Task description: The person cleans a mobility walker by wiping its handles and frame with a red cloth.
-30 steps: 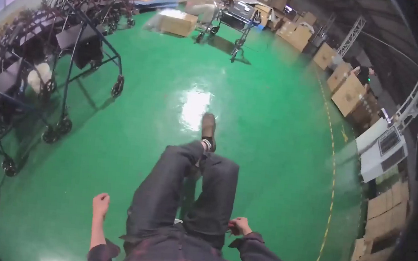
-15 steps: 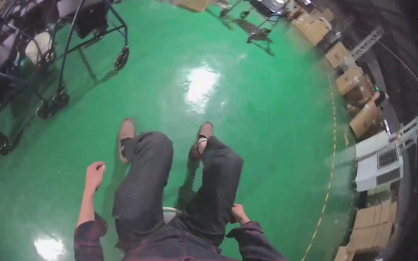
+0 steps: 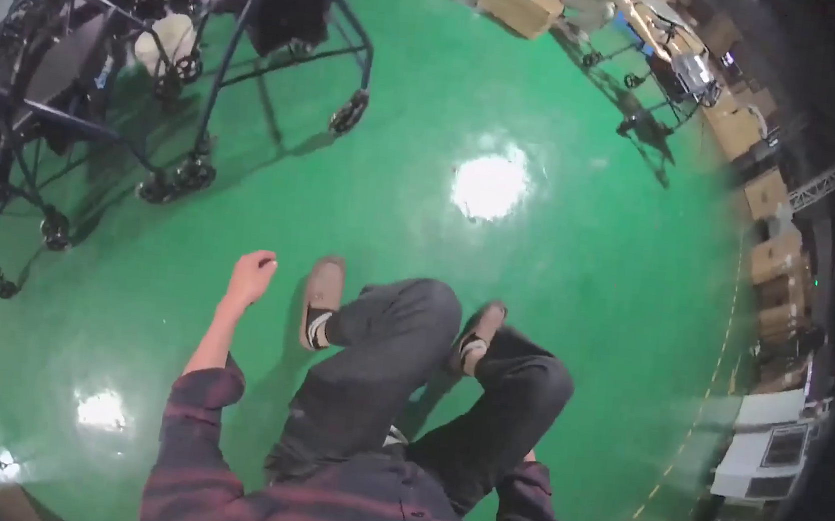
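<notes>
My left hand [image 3: 253, 277] hangs out over the green floor [image 3: 390, 228], beside my left shoe [image 3: 322, 297]. Its fingers are curled in, and I see nothing held in them. Of my right hand [image 3: 529, 456] only a sliver shows at the sleeve cuff, beside my right thigh; its fingers are hidden behind the leg. Both knees are bent in dark trousers [image 3: 366, 376], and my right shoe [image 3: 481, 329] is partly covered by them. A small whitish thing [image 3: 395, 437] shows between my thighs, too little of it to name.
Several dark wheeled walker frames [image 3: 223, 91] crowd the left side. A cardboard box [image 3: 518, 9] lies at the far side, near another person's arm [image 3: 635, 10] and a wheeled walker [image 3: 672, 69]. More boxes [image 3: 778, 257] line the right, beyond a yellow floor line [image 3: 719, 360].
My view has turned left, so the walkers and far box sit further right in it. My left hand has swung forward; my right hand has gone mostly out of sight behind my thigh.
</notes>
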A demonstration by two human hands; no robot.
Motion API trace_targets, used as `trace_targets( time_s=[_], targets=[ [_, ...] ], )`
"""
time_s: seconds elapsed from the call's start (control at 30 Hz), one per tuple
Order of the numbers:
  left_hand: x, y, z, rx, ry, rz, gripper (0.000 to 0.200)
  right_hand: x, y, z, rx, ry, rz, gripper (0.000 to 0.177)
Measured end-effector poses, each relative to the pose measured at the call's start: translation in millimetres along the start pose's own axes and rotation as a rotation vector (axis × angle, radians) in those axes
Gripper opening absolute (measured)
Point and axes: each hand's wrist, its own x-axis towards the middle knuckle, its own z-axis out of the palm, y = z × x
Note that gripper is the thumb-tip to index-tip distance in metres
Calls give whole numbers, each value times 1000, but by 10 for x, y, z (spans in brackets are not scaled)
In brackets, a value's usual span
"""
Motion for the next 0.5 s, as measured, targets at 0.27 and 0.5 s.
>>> trace_targets(
  time_s=[0.27,0.5],
  targets=[
    [1215,663,-518,54,111,82,42,449,-547,250,116,64,-14,18],
    [3101,880,-1219,86,303,198,64,-102,-712,529,445,-57,350,16]
  ],
)
